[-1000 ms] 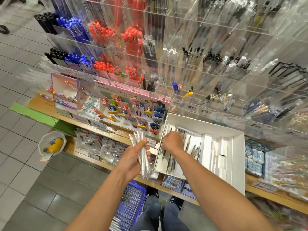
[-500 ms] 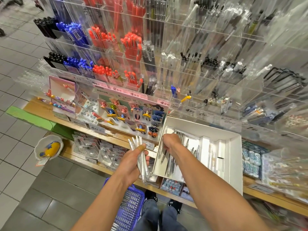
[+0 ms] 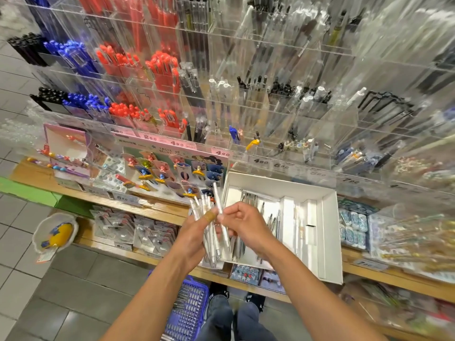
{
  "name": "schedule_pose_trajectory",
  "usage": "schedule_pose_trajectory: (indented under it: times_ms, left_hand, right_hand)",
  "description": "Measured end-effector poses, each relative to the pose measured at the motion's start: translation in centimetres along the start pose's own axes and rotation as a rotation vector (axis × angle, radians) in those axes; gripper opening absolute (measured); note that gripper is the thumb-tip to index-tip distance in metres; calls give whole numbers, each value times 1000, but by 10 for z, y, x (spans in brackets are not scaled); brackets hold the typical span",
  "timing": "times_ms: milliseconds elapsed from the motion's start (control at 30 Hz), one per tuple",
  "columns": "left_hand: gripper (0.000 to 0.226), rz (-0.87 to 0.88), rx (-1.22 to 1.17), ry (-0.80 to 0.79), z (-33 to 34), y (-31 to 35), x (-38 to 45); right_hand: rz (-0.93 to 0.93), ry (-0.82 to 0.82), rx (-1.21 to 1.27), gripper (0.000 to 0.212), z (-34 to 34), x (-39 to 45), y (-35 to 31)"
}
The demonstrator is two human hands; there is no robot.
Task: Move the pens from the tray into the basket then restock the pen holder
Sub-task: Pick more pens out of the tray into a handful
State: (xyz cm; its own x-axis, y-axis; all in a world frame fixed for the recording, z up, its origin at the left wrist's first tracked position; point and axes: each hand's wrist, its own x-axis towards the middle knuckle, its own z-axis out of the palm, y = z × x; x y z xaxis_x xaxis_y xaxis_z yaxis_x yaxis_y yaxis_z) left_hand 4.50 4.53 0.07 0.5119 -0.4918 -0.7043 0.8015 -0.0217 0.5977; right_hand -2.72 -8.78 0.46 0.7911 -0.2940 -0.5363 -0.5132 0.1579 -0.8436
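Nearest the person's feet, one blue basket [image 3: 183, 313] sits on the floor with pens already lying in it. Above it the two hands have come together: a second ago the right hand [image 3: 246, 228] was down inside the tray, and now it has lifted out and pinches one white pen [image 3: 222, 225] against the bundle. The left hand [image 3: 194, 236] still has its grip wrapped round that bundle of clear pens [image 3: 209, 237], held upright just left of the tray; I cannot count them exactly, several at least. A tan plaster shows on the left thumb.

Just behind the hands, one white tray [image 3: 327, 232] rests on the wooden shelf [image 3: 157, 210], with a handful of slim pens left inside, too blurred to count. Farther back stands the clear pen holder [image 3: 246, 99], its many compartments filled with black, blue, red and clear pens.
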Motion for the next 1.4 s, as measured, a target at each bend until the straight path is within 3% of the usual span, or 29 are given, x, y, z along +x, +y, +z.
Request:
schedule_pose_trajectory:
  times_ms: [133, 200, 300, 367, 467, 633, 733, 833, 900, 967, 1067, 1233, 1400]
  left_hand:
    - [78, 18, -56, 5, 14, -6, 2]
    - [85, -12, -72, 18, 18, -8, 5]
    - [58, -52, -56, 61, 19, -7, 8]
    - [40, -71, -64, 81, 15, -7, 13]
    - [33, -94, -108, 62, 9, -6, 14]
    - [37, -104, -117, 29, 0, -5, 11]
    - [33, -95, -126, 32, -3, -6, 8]
    - [41, -92, -111, 32, -4, -5, 5]
    - [46, -89, -107, 27, -4, -4, 4]
    - [45, -91, -112, 7, -3, -4, 3]
    - [39, -108, -106, -7, 1, -5, 3]
    - [21, -119, -50, 18, 7, -9, 8]
    - [43, -120, 60, -92, 20, -12, 2]
  right_hand:
    - [-79, 73, -146, 19, 7, -18, -6]
    - [-94, 8, -148, 17, 0, -19, -6]
    - [-17, -133, -21, 12, -30, -5, -4]
    - [95, 73, 153, 17, -51, 22, 5]
    - [341, 455, 450, 16, -74, 69, 24]
    - [515, 596, 566, 17, -78, 120, 44]
    - [520, 654, 660, 25, -71, 136, 49]
    - [480, 702, 760, 39, -66, 132, 53]
    - [430, 721, 830, 37, -63, 120, 53]
    - [376, 697, 876, 25, -60, 102, 51]
    - [308, 535, 819, 7, -58, 68, 46]
    - [119, 176, 505, 25, -46, 12, 28]
    - [30, 98, 182, 23, -19, -22, 6]
